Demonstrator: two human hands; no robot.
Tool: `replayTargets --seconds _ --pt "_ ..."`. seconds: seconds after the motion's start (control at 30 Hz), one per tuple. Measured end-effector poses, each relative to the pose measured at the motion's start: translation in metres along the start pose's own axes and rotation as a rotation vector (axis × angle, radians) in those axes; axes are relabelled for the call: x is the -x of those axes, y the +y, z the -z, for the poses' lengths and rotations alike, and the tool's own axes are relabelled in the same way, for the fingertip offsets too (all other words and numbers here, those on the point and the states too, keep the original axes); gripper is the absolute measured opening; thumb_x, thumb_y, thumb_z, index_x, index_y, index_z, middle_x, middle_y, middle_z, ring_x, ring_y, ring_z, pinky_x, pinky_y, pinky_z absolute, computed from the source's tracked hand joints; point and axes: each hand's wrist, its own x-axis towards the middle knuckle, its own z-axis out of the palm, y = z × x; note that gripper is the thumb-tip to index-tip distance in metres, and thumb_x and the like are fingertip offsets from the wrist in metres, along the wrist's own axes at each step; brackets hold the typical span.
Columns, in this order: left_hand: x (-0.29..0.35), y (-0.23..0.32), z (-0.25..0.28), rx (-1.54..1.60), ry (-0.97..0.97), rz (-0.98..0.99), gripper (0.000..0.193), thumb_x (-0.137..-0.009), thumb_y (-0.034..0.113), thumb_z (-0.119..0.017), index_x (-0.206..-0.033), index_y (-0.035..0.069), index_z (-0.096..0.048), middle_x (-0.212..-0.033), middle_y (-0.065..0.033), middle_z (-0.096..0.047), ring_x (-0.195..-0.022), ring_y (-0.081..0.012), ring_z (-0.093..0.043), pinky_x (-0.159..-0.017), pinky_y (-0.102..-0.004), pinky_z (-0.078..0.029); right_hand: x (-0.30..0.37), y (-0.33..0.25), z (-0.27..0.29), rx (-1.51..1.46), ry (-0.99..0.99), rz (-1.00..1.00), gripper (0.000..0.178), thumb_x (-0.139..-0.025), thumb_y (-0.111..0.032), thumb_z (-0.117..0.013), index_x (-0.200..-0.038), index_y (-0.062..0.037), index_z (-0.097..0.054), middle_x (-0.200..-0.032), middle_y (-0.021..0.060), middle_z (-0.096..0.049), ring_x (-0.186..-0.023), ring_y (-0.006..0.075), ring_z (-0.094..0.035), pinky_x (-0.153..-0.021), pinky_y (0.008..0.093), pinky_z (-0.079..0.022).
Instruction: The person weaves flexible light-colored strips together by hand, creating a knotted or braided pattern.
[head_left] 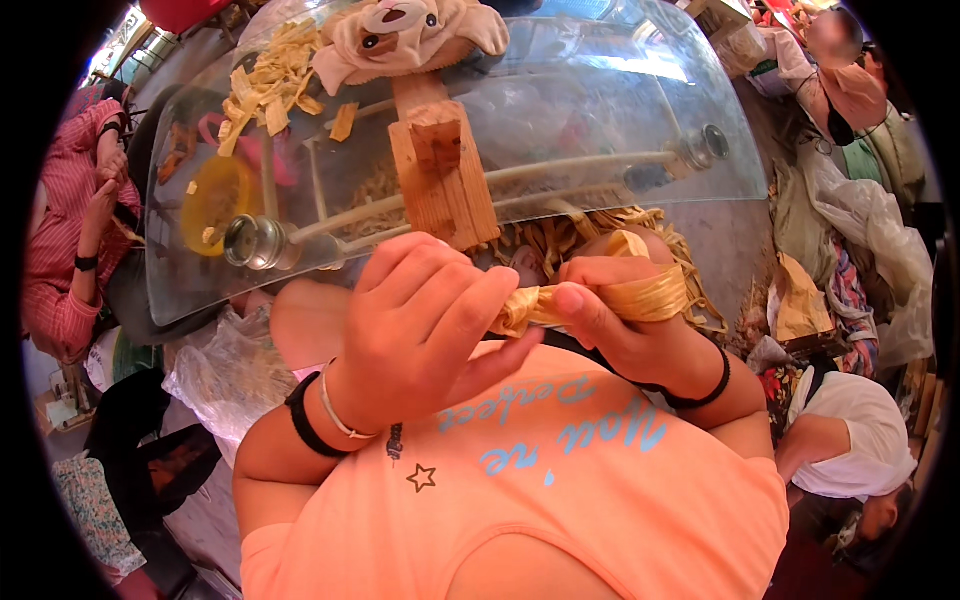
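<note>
A dried yellow husk strip, probably corn husk, stretches between my two hands in front of my chest. Its left end is bunched into a twisted knot, pinched by the fingers of my left hand. My right hand is closed round the other part, thumb on top, with a wide loop of the strip over the fingers. Just beyond my hands stands a wooden block stand at the glass table's near edge. The inner fingertips of both hands are partly hidden.
The glass table bears a plush animal-face item and a heap of husk pieces. A yellow bowl shows through the glass. More husk strips lie by my lap. People sit at left and right.
</note>
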Motion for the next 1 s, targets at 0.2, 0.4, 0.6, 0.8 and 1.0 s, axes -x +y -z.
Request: replayTargets --seconds 0.2,0.4,0.6,0.8,1.0 --pt "-0.005 -0.002 -0.004 -0.082 0.067 -0.009 0.028 -0.077 0.008 -0.066 -0.103 0.001 -0.062 -0.082 -0.0063 -0.058 -0.074 -0.0251 -0.058 -0.078 -0.0411 -0.047 -0.005 0.003 -0.001 -0.238 -0.113 -0.142 0.039 -0.103 -0.026 -0.057 -0.07 -0.005 -0.054 -0.06 -0.0025 -0.048 -0.055 0.0058 -0.04 -0.048 0.0266 -0.032" --pt "0.001 -0.007 0.003 -0.024 -0.082 -0.005 0.039 -0.068 -0.005 -0.056 -0.106 -0.001 -0.061 -0.088 -0.011 -0.061 -0.071 -0.0274 -0.057 -0.068 -0.0389 -0.047 -0.009 0.007 0.009 -0.261 -0.299 -0.158 0.039 -0.103 -0.024 -0.057 -0.07 -0.004 -0.054 -0.06 -0.0025 -0.048 -0.054 0.0057 -0.04 -0.048 0.0269 -0.032" --pt "-0.002 -0.01 0.01 0.689 -0.269 0.253 0.026 -0.079 -0.005 -0.064 -0.104 0.002 -0.062 -0.091 -0.01 -0.065 -0.067 -0.0205 -0.056 -0.055 -0.0281 -0.041 -0.011 0.016 0.011 -0.204 -0.306 -0.132 0.041 -0.103 -0.025 -0.057 -0.069 -0.0035 -0.052 -0.058 -0.0024 -0.044 -0.055 0.0067 -0.036 -0.049 0.0278 -0.031" --pt "0.006 -0.007 0.019 0.884 -0.427 0.504 0.012 -0.089 0.002 -0.067 -0.099 0.002 -0.061 -0.088 -0.0066 -0.064 -0.065 -0.0119 -0.051 -0.053 -0.0242 -0.037 -0.013 0.011 0.017 -0.07 -0.39 0.006 0.042 -0.102 -0.023 -0.059 -0.066 -0.0038 -0.051 -0.057 -0.0013 -0.043 -0.054 0.009 -0.036 -0.049 0.0293 -0.03" --pt "0.032 -0.021 0.027 0.917 -0.155 0.629 0.011 -0.087 -0.003 -0.068 -0.091 0.002 -0.059 -0.086 -0.0059 -0.063 -0.07 -0.0106 -0.054 -0.061 -0.0236 -0.04 -0.011 0.023 0.014 -0.176 -0.266 -0.103 0.042 -0.103 -0.023 -0.056 -0.065 -0.0043 -0.053 -0.056 -0.0011 -0.047 -0.053 0.0078 -0.043 -0.048 0.0273 -0.033"
